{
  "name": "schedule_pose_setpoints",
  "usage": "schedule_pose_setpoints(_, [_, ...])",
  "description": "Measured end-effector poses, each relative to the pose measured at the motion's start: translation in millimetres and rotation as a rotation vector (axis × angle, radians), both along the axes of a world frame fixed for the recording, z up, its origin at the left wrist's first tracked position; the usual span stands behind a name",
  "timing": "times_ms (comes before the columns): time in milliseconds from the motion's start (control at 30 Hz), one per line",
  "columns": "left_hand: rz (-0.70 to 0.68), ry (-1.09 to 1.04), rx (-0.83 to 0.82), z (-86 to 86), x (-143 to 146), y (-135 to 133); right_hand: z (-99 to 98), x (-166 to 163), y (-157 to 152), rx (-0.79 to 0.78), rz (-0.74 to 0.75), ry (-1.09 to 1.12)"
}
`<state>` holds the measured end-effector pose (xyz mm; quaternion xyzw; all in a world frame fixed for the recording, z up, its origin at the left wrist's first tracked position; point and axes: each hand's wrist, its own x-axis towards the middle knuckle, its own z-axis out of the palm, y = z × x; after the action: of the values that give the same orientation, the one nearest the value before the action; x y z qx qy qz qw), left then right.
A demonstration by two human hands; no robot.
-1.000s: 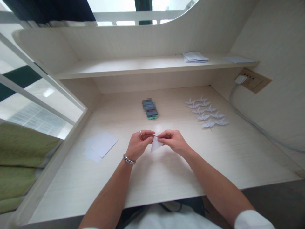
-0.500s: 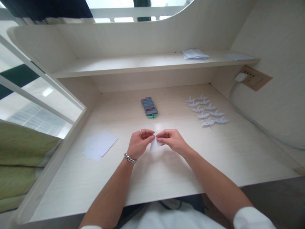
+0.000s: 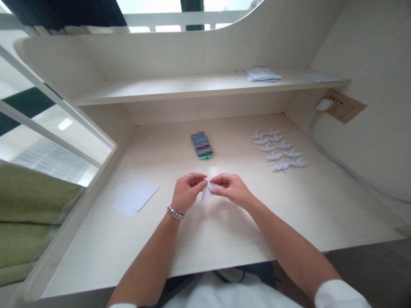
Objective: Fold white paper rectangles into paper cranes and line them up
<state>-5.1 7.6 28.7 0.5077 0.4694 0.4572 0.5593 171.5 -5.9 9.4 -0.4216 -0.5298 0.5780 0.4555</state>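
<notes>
Both hands meet over the middle of the pale desk (image 3: 224,239), pinching a small folded piece of white paper (image 3: 207,193) between them. My left hand (image 3: 186,191), with a ring and a chain bracelet, grips its left upper edge with fingertips together. My right hand (image 3: 231,188) pinches the top right part. The paper's pointed lower end hangs down between the hands, just above the desk.
Several folded white paper cranes (image 3: 278,149) lie in rows at the right rear. A small stack of paper sheets (image 3: 136,194) lies at the left. A blurred phone-like object (image 3: 201,145) rests behind the hands. More paper (image 3: 261,74) sits on the shelf; a plug and cable (image 3: 324,105) run along the right wall.
The hands have stayed in place while the fingers worked the paper; its visible lower part looks narrower and sits slightly further left than a second ago.
</notes>
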Motion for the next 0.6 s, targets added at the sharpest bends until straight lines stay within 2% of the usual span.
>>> schedule_pose_setpoints(167, [0.003,-0.047,-0.041,2.7,-0.4,-0.5,6.1,1.2,-1.8,0.032,0.023,-0.091])
schedule_pose_setpoints(433, [0.028,-0.079,-0.056,0.5,-1.7,1.1,4.9,1.0,-0.9,0.036,0.020,-0.043])
schedule_pose_setpoints(600, [-0.088,-0.143,-0.037,-3.1,-2.3,0.8,1.3,-4.1,1.8,-0.063,-0.105,0.033])
